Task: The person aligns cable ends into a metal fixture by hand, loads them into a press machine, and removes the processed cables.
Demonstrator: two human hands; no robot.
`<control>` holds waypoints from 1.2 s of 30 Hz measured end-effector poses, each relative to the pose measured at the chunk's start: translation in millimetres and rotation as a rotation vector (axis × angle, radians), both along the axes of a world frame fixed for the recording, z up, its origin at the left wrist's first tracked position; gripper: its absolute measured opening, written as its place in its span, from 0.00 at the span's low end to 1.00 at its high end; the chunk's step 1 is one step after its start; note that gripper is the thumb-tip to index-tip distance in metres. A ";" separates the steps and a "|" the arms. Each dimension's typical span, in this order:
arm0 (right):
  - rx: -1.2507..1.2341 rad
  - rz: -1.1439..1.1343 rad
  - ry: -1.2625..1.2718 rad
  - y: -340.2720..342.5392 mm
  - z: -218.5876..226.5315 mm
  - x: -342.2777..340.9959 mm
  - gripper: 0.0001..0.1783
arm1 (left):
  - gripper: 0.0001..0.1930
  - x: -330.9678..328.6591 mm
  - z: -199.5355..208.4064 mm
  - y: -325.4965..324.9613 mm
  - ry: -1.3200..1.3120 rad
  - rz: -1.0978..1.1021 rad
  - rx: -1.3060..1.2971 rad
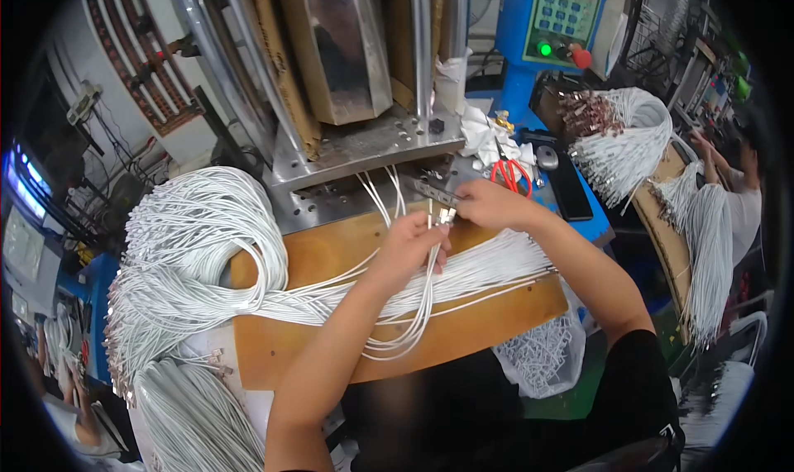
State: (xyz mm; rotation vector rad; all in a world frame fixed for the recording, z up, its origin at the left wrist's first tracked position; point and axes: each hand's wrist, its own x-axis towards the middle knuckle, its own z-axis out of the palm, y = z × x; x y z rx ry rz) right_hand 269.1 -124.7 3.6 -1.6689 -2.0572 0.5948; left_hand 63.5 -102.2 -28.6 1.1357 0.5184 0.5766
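My left hand (407, 249) is closed around a few thin white cables (428, 298) whose ends with small metal connectors (446, 216) stick up past the fingers. The cables' lower lengths loop down over the brown board. My right hand (498, 205) pinches the right end of a narrow metal bar (436, 193) with holes along it, just above the connector ends. Behind both hands is the press's steel base (364, 154), where several white cables (376, 199) run out toward me. More white cables (488, 265) lie in a bundle across the board under my hands.
A big coil of white cables (194, 224) covers the left side of the brown board (331, 348). To the right are red-handled scissors (511, 174), a black phone (572, 193) and a blue control box (550, 21). A clear bag of small parts (542, 352) hangs below. Other people work at both sides.
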 end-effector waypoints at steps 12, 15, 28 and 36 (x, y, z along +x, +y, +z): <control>-0.231 -0.157 0.912 -24.7 -38.2 -4.4 0.13 | 0.06 8.3 9.4 -6.6 0.267 0.066 0.045; -0.158 -0.030 0.899 -23.9 -41.1 -13.8 0.14 | 0.06 7.9 12.6 -6.4 0.321 0.074 0.038; -0.110 -0.036 0.802 -29.4 -31.7 -8.6 0.13 | 0.06 4.7 -1.4 0.5 0.214 0.071 -0.009; -0.119 -0.154 0.739 -28.8 -25.5 -4.6 0.11 | 0.09 2.6 8.1 -9.9 0.059 0.267 -0.085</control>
